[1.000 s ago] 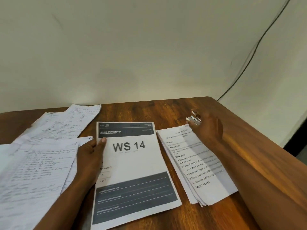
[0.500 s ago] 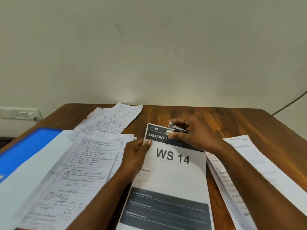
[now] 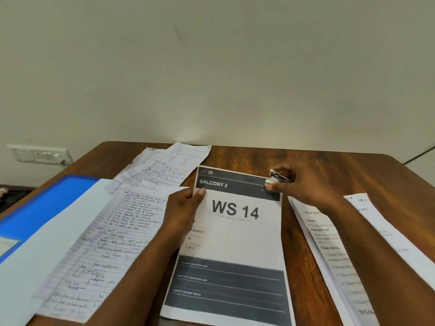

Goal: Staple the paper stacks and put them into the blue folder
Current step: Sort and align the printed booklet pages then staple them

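Holding one small stapler (image 3: pixel 279 178) at the top right corner of the "WS 14" paper stack (image 3: pixel 235 243), the right hand (image 3: pixel 303 187) has its fingers clamped around it. The left hand (image 3: pixel 183 212) pinches the stack's upper left edge, thumb on top. One blue folder (image 3: pixel 40 208) lies open at the far left of the bench (image 3: pixel 329 168). Two handwritten piles (image 3: pixel 106 243) sit between folder and stack; one printed stack (image 3: pixel 329 250), perhaps two, lies right.
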{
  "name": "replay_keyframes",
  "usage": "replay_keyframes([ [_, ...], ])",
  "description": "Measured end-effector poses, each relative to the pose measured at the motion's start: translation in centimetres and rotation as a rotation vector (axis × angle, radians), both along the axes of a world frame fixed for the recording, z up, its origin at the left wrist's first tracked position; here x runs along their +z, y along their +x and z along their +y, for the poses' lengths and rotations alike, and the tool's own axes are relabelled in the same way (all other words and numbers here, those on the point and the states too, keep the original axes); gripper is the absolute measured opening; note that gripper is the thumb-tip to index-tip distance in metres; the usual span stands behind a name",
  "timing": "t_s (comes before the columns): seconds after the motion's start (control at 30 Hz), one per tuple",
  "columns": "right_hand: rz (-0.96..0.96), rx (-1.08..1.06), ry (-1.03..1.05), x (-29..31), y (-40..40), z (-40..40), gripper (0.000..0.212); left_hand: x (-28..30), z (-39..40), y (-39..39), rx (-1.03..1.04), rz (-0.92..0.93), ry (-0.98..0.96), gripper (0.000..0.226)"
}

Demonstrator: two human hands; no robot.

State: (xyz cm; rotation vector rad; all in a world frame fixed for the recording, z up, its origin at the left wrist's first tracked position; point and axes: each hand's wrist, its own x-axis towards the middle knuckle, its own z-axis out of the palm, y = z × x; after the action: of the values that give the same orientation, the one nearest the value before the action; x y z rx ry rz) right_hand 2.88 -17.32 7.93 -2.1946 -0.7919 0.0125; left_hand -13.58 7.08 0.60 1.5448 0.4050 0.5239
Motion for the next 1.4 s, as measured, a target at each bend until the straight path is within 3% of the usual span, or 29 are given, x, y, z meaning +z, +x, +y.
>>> replay_keyframes([
  [0.17,0.23,-0.048,0.231,-1.7,1.3,-0.2,0.03,0.0,0.3,0.2,0.089,0.01,-0.112,0.021],
  [0.37,0.524,0.072,0.355,-3.5,0.5,0.5,0.053,-0.5,-0.1,0.6,0.159,0.008,-0.156,0.021],
  [0.6,0.503,0.017,0.459,-4.6,-0.1,2.0,0.046,-0.5,-0.1,0.6,0.211,0.05,-0.113,0.018],
  [0.7,0.497,0.028,0.488,-4.5,-0.3,2.2,0.046,-0.5,0.1,0.3,0.268,0.057,0.038,0.014],
  [0.87,0.514,0.106,0.487,-3.7,-1.2,2.3,0.042,-0.5,-0.4,0.0,0.444,0.14,0.553,0.077],
  [0.93,0.527,0.141,0.453,-3.5,-1.6,2.5,0.04,-0.3,-0.7,0.1,0.426,0.119,0.703,0.083],
  [1.1,0.53,0.212,0.357,-3.7,-2.3,3.3,0.04,0.2,-1.5,0.9,0.321,0.049,1.045,0.053],
  [1.23,0.535,0.246,0.315,-4.3,-2.8,3.8,0.042,0.4,-2.1,2.3,0.163,0.005,0.96,0.022],
  [1.4,0.511,0.239,0.284,-5.1,-2.8,4.0,0.04,-0.1,-2.4,3.4,0.085,-0.058,0.681,0.014],
])
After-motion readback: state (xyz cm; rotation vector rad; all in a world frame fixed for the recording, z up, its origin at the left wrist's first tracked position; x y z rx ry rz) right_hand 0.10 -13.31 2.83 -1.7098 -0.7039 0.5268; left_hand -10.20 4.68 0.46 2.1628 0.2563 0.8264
